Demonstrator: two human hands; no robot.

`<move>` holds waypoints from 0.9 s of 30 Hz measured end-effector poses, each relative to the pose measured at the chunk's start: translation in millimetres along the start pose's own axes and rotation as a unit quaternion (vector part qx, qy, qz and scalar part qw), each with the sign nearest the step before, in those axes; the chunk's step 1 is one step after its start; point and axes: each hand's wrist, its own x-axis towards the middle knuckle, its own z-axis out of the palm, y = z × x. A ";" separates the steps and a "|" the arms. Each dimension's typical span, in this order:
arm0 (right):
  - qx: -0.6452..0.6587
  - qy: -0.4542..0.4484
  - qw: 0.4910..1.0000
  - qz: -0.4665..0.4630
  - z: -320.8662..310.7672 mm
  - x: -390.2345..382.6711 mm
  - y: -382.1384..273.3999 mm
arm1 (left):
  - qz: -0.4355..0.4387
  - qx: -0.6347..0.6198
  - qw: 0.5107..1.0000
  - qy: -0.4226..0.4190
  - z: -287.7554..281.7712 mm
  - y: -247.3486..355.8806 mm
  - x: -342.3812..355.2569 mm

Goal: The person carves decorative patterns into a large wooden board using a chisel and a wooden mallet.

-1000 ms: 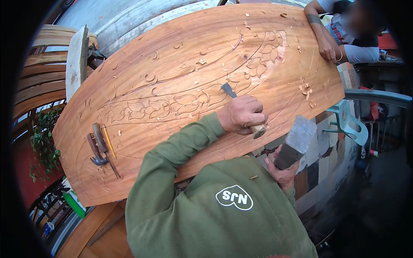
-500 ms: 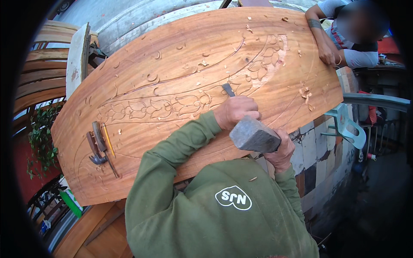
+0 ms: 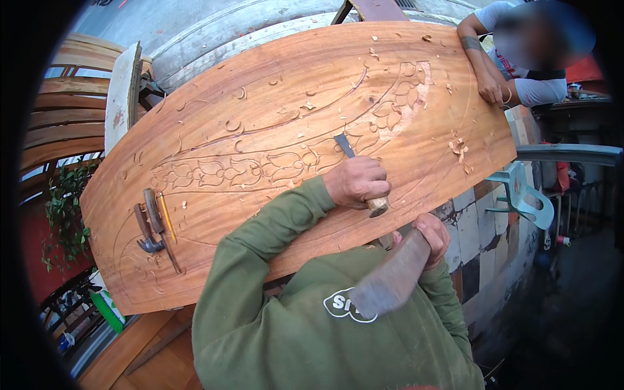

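Head view: L hand [image 3: 357, 182] clenched round dark, flat-bladed chisel [image 3: 344, 145] w/ wooden handle, ctr of frame, blade over lrg reddish-brown carved wooden panel [image 3: 426, 153]. R hand [image 3: 434, 235], lower R of ctr, grasps blurred grey oblong block [image 3: 393, 276], its far end before green long-sleeved top [image 3: 312, 331], bottom ctr.

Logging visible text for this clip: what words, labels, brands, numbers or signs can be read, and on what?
Green long-sleeved top: white lettering in a curved outline, partly covered by the grey block-shaped mallet; wording not copied out.
Co-worker's pale short-sleeved shirt: reddish print, too small to read.
No other lettering made out.
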 end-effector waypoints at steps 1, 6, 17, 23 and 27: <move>-0.006 0.002 1.000 0.003 0.6 -4.7 5.4 | 0.004 -0.003 1.000 0.000 1.0 -0.6 3.4; -0.063 -0.103 0.993 0.017 5.6 4.3 20.7 | 0.014 0.045 0.999 -0.020 5.4 -5.4 -2.4; -0.039 -0.097 0.994 -0.004 -0.4 8.6 12.7 | -0.002 0.025 0.998 -0.056 -3.5 4.0 3.1; -0.066 -0.118 0.991 0.007 7.2 -4.9 24.0 | 0.004 0.067 0.996 -0.066 11.7 -5.3 -2.9; -0.056 -0.123 0.991 0.009 -0.7 7.1 14.9 | -0.005 0.035 0.998 -0.050 1.7 -1.0 2.6</move>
